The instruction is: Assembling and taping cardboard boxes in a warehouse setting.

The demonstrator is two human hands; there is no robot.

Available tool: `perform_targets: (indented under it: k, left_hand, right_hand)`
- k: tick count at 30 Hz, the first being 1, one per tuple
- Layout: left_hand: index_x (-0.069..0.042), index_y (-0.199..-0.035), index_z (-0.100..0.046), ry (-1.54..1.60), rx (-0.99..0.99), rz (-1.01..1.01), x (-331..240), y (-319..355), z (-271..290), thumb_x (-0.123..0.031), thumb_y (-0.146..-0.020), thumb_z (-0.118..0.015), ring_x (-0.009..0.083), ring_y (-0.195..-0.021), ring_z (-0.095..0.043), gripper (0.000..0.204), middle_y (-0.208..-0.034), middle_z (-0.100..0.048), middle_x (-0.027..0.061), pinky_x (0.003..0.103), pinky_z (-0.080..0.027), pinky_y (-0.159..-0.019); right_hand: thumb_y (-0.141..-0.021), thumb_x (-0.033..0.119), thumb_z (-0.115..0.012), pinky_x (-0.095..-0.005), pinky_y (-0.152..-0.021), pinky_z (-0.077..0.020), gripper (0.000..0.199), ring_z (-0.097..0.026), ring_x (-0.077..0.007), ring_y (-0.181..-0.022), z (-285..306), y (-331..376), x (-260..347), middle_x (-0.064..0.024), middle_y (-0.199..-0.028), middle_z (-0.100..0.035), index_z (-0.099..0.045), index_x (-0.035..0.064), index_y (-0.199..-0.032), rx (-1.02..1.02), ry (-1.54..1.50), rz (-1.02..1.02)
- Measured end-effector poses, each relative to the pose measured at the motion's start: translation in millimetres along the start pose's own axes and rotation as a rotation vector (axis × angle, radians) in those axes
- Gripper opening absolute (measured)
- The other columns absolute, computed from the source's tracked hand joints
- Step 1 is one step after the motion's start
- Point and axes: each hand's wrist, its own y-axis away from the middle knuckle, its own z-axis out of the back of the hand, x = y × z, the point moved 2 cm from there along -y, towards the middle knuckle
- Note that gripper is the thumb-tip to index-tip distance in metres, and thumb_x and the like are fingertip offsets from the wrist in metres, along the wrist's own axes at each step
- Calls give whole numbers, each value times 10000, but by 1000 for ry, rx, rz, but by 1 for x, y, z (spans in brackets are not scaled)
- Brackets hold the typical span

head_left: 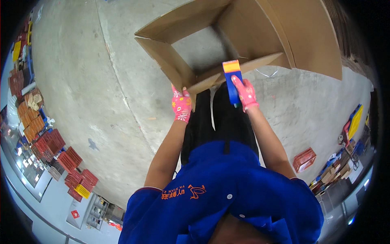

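Note:
An opened-out cardboard box (252, 30) stands in front of me, and grey floor shows through it. My left hand (181, 104), in a pink flowered glove, is closed on the box's near left corner, with fingertips over the edge. In my right hand (245, 94), gloved the same way, is a long blue hand tool with an orange end (232, 81). My thumb lies along its top, and its exact kind does not show. The orange end is over the near flap of the box; whether it touches the cardboard I cannot tell.
A thin white loop (267, 73) hangs beside the near flap. Dark stacked cardboard (352, 36) is at the far right. Red crates (69, 159) line the left side, and one red crate (304, 159) sits on the concrete floor (81, 81) at the right.

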Motion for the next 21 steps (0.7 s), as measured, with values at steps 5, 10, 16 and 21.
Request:
perform_targets:
  k: [5, 10, 16, 21]
  left_hand:
    - [-20, -1395, -264, -24, 22, 38, -9, 7, -5, -316, -916, -480, 403, -717, -618, 603, -801, -630, 255, 475, -471, -621]
    - [-62, -1374, -319, -102, 48, 157, -17, 15, -9, -291, -909, -495, 395, -686, -615, 547, -773, -628, 236, 472, -463, -590]
    - [-102, -1379, -319, 43, -10, 165, -25, 20, -6, -263, -907, -495, 377, -699, -620, 529, -809, -641, 204, 459, -470, -611]
    - [-169, -1393, -306, 83, 7, 271, -30, 19, -5, -256, -908, -491, 376, -722, -623, 526, -846, -652, 181, 464, -475, -623]
  right_hand:
    - [-711, 564, -695, -329, -685, -462, 616, -594, -189, -738, -20, -65, 33, -110, -811, -630, -612, -33, -839, 96, -40, -161]
    - [-703, 557, -712, -327, -652, -459, 581, -568, -158, -677, -47, -119, 27, -71, -755, -608, -606, -10, -775, 146, -28, -162]
    - [-724, 547, -705, -327, -688, -477, 612, -578, -170, -708, -46, -120, 17, -85, -806, -616, -603, -44, -848, 211, -37, -152]
    - [-767, 526, -676, -291, -829, -450, 650, -592, -166, -919, -37, -107, 84, -108, -981, -623, -573, -53, -1043, 362, -147, 152]
